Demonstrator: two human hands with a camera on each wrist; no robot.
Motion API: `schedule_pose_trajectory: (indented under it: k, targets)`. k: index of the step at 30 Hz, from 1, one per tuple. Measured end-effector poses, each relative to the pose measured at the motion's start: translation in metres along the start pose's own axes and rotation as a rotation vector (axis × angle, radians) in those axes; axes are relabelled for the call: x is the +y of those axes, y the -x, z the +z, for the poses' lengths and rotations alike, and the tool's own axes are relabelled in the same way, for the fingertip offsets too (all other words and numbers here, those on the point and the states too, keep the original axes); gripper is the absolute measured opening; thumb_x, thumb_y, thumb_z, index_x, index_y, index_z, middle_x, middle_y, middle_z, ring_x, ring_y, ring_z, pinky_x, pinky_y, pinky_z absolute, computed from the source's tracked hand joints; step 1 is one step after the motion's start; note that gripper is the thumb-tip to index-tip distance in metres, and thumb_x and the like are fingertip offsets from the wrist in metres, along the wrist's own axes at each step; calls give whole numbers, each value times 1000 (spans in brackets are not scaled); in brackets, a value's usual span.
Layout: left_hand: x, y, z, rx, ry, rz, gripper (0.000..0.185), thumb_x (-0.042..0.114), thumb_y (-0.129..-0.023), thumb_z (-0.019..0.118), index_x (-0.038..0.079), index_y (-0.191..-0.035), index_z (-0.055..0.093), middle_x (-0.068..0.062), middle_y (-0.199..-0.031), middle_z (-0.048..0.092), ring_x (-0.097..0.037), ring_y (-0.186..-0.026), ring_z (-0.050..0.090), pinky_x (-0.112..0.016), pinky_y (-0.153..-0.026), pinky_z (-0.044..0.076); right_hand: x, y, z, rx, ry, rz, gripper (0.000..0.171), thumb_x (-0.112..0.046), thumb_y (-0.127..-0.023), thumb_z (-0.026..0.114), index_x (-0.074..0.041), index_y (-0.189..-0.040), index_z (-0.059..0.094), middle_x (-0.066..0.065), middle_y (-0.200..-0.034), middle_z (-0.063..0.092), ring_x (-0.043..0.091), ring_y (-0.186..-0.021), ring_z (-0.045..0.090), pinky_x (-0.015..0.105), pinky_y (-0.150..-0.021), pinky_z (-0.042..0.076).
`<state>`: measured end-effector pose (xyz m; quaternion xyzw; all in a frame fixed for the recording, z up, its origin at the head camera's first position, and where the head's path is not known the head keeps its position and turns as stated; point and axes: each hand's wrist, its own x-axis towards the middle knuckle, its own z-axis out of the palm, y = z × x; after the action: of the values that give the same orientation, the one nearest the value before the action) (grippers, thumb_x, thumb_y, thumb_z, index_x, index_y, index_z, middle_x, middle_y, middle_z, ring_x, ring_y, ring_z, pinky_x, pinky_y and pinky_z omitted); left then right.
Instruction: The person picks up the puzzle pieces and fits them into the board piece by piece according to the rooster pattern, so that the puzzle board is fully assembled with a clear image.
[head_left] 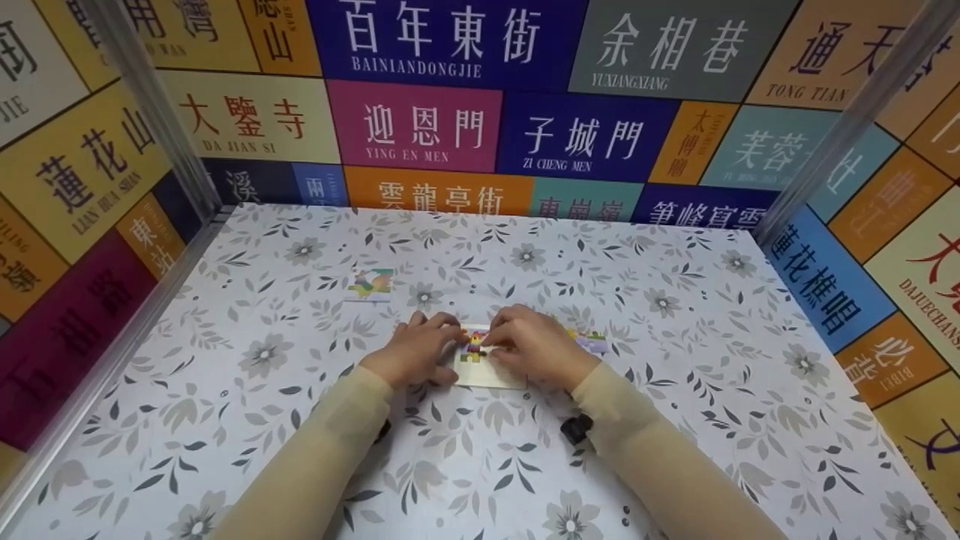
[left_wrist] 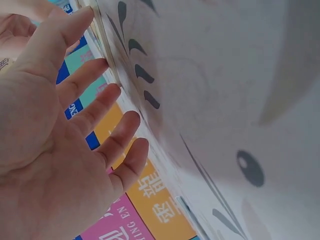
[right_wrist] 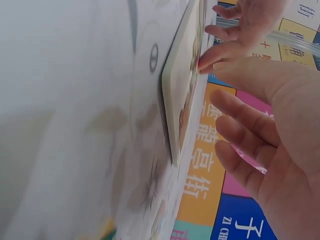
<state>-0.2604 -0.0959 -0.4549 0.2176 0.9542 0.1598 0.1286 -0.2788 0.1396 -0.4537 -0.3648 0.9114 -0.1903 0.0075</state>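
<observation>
**Two hands meet over a puzzle board on a floral table**

The walls (head_left: 420, 120) around the work area are covered in coloured panels with Chinese street and place names; they rise on the far side of the puzzle board and to both sides of it. Below them lies the table (head_left: 675, 420), spread with a white cloth printed in grey flowers and leaves, and the puzzle board sits near its middle.

The puzzle board (head_left: 487, 369) is a pale, flat rectangle lying on the cloth, with a few coloured pieces already in its far part. The left hand (head_left: 414, 351) rests at the board's left edge, fingers relaxed and lightly spread; the left wrist view shows them straight, apart and holding nothing. The right hand (head_left: 534, 345) lies over the board's right side, its fingers bent down onto the coloured pieces (head_left: 474, 346) in the board. Whether they pinch a piece or only press on it cannot be told; the right wrist view shows the fingers loosely extended beside the board's edge.

Just right of the board, partly under the right hand, lie loose pieces (head_left: 592, 341). Well to the far left of the board lies a small picture card (head_left: 370, 284).
</observation>
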Motion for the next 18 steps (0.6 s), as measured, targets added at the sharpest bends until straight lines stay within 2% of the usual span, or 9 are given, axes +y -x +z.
schedule_pose_trajectory:
  k: [8,18]
  targets:
    - [1,0,-1,-22,-8,2,55,33,-86,83,22,-137,65,-2,-155,46,-35,-133,42,-60,-111,36,13,23,-9,35,-10,72,15,-21,-95,74,-19,-107,83,-1,-112,68,18,-106,61,41,-93,53]
    - [-2,-1,0,-9,7,2,54,33,-86,84,21,-136,66,-1,-157,45,-36,-136,40,-61,-113,34,30,48,-21,83,-17,136,12,-22,-95,75,-17,-104,82,-2,-111,69,19,-108,63,44,-95,53]
